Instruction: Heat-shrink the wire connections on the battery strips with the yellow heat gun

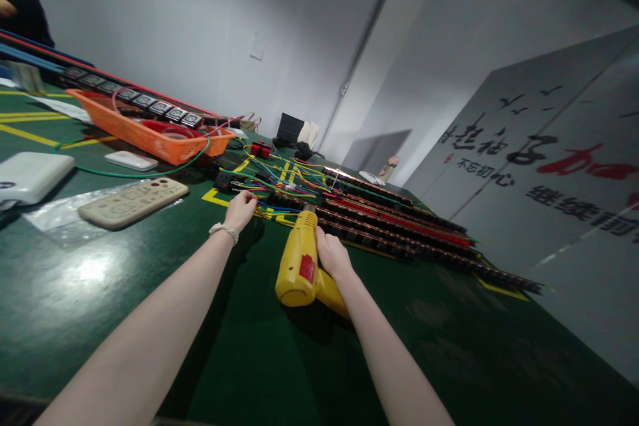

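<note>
Nr-R tbl (474,339) free, heat gun (297,256) blocks ctr

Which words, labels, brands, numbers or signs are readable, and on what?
"起袖子加": large, on the pale grey wall panel; preceding character blurred.
"不忘初心": smaller, same panel.
"继续前": same panel, cut off at edge.
Too small or blurred: yellow plastic heat gun's red label; red wall seal; white rounded box's mark; beige phone case's markings.

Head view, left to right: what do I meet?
White rounded-square device → beige rectangular phone → left hand → yellow pistol-shaped heat gun → grey wall panel with black and red lettering.
</note>
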`<state>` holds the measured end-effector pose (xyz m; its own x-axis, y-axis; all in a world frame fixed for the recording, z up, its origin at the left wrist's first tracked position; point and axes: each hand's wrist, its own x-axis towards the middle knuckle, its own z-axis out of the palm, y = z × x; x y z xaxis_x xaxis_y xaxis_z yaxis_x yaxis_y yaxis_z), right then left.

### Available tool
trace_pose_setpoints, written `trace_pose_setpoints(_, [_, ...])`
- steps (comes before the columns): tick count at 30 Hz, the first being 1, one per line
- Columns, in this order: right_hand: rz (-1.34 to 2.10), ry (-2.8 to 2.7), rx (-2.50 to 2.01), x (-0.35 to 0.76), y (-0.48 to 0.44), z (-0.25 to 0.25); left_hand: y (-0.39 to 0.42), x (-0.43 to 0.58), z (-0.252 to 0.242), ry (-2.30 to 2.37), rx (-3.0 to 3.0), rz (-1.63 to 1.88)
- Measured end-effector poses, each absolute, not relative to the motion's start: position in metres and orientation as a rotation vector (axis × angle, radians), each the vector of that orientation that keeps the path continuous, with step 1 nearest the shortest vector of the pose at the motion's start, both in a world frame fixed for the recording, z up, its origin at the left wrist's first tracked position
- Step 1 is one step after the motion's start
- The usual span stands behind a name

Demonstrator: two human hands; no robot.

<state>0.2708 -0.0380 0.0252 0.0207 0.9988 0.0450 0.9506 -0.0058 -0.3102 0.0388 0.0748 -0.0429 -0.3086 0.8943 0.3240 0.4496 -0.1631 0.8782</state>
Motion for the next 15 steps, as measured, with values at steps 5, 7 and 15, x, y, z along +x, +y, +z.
trace_pose_setpoints(5, [0.255, -2.077, -2.045, 0.2698, -0.0377, 0.0257, 0.0753, 0.0388, -0.0440, 1.706, 1.532, 1.460])
trace_pose_setpoints(7, [0.244, -2.102, -2.043, 0.2702, -0.0375, 0.0254, 0.0771, 0.0386, -0.0456, 1.705, 1.543, 1.465])
trace_pose_setpoints(15, [0.162, -2.203, -2.010, 0.2721, -0.0368, 0.0234, 0.0790, 0.0384, -0.0472, 1.738, 1.551, 1.458])
